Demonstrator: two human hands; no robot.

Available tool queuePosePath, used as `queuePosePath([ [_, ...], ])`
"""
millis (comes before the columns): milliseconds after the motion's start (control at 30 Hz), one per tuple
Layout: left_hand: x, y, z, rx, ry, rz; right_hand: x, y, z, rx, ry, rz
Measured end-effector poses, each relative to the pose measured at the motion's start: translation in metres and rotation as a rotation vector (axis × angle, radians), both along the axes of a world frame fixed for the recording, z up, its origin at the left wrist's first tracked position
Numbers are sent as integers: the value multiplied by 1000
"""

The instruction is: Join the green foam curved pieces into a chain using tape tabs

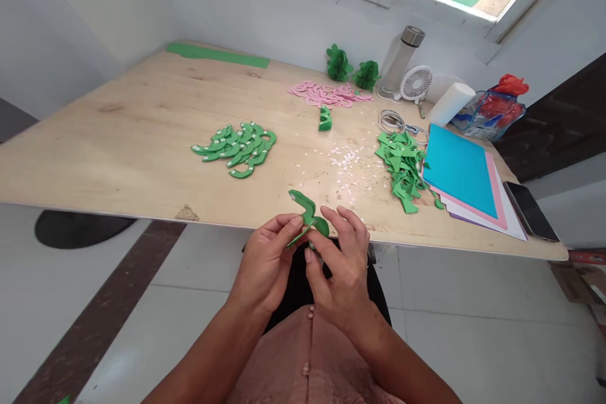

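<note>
Just past the table's front edge, both hands work on curved green paper cutouts (307,208) that fan apart. My left hand (269,259) pinches them between thumb and fingers from the left. From the right, my right hand (341,265) has thumb and index finger at the lower part of the same cutouts, a bit of green between them, while its other fingers are raised. A pile of curved green cutouts with small white squares on them (241,145) lies left of centre. A small folded green paper stack (324,118) sits farther back.
Pink cutouts (326,95), two green paper shapes (338,64), a bottle (402,60) and a small fan (416,83) are at the back. Rightward lie scissors (392,120), green scraps (402,167), coloured sheets (461,167) and a phone (530,211). White bits (348,158) are scattered mid-table.
</note>
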State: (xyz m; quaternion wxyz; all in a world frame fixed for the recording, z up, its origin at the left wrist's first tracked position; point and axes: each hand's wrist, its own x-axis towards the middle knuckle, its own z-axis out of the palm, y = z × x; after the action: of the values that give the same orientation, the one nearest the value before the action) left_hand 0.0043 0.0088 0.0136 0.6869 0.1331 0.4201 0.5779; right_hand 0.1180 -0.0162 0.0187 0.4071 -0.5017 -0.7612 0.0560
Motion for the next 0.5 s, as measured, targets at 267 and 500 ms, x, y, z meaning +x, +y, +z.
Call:
queuePosePath([
  [267, -2, -2, -2, 40, 52, -86, 12, 18, 9, -161, 158, 141],
  [500, -1, -4, -3, 13, 78, -135, 16, 22, 6, -165, 184, 113],
])
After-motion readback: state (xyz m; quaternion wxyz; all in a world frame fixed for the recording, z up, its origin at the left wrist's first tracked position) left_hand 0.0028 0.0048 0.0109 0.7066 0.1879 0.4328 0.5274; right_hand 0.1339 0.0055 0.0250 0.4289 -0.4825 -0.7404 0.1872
